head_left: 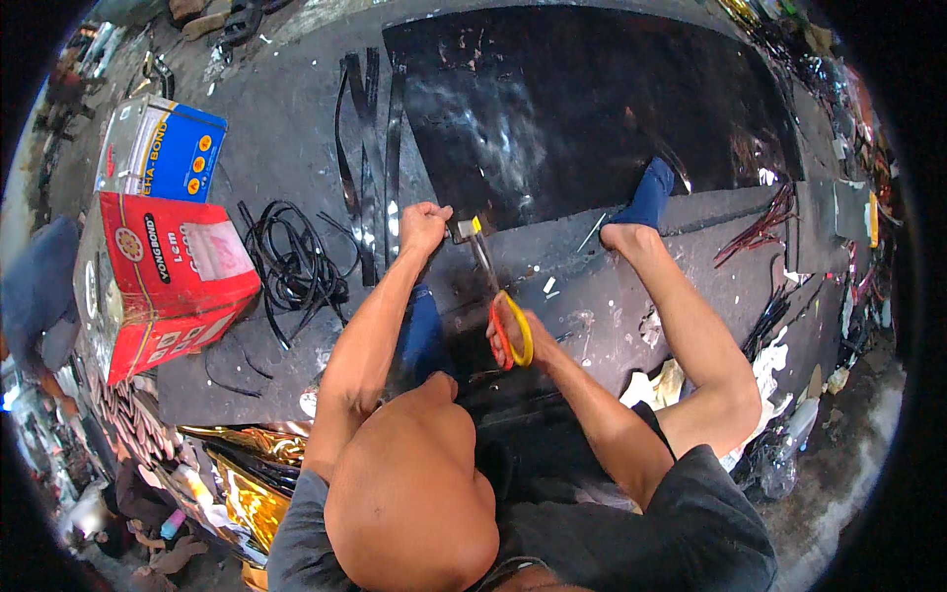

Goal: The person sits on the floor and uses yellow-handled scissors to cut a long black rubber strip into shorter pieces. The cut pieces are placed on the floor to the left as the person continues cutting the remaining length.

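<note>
My right hand (515, 340) is closed round the orange and yellow handles of a pair of scissors (485, 264). Their blades point away from me, with the tips by the near left corner of a large black sheet (592, 109). Just left of the tips, my left hand (424, 227) has its fingers pinched together. A small dark piece shows at its fingertips, too small to name. Long black strips (370, 168) lie left of the sheet, one running down behind my left hand. My right foot, in a blue toeless sock (648, 189), rests at the sheet's near edge.
On the left stand a red carton (178, 281) and a blue and white box (187, 148). Beside them lies a tangle of black cord (291, 261). Dark red strips (764, 225) lie at right, gold foil (258, 493) at lower left. Another person (44, 286) is at far left.
</note>
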